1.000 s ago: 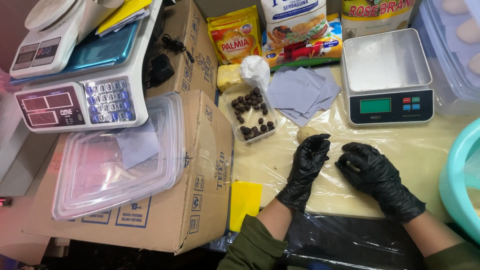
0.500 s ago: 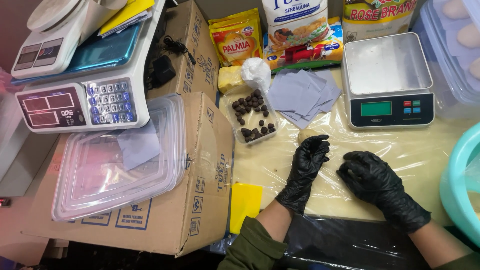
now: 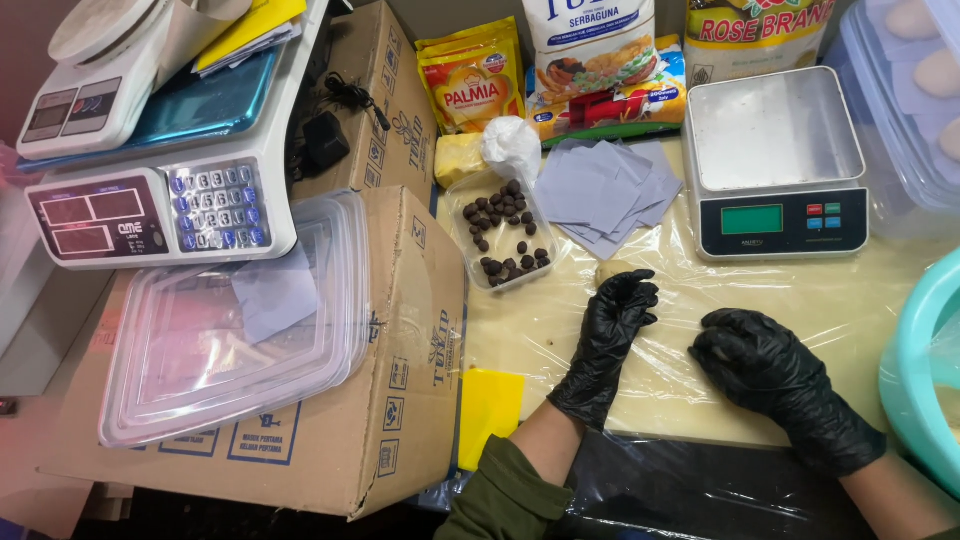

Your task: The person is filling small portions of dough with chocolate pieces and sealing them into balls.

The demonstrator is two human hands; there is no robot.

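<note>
Left hand (image 3: 612, 325), gloved and curled, covers a pale dough lump (image 3: 610, 270) just below the steel scale (image 3: 775, 165). Right hand (image 3: 760, 360) loosely closed, apparently empty. Dough judged soft, light, sticky; cup from sides.

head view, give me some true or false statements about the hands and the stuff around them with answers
1. Both hands wear black gloves. True: the left hand and right hand are gloved in black.
2. The left hand's fingertips are on a pale dough lump. True.
3. The steel platform of the small scale holds a dough ball. False: it is bare.
4. The clear tub by the left hand holds small dark balls. True.
5. The right hand grips a knife. False: it rests on the plastic-covered table, curled, with no tool in view.
6. The grey paper squares lie inside the cardboard box. False: they lie on the table.
</note>
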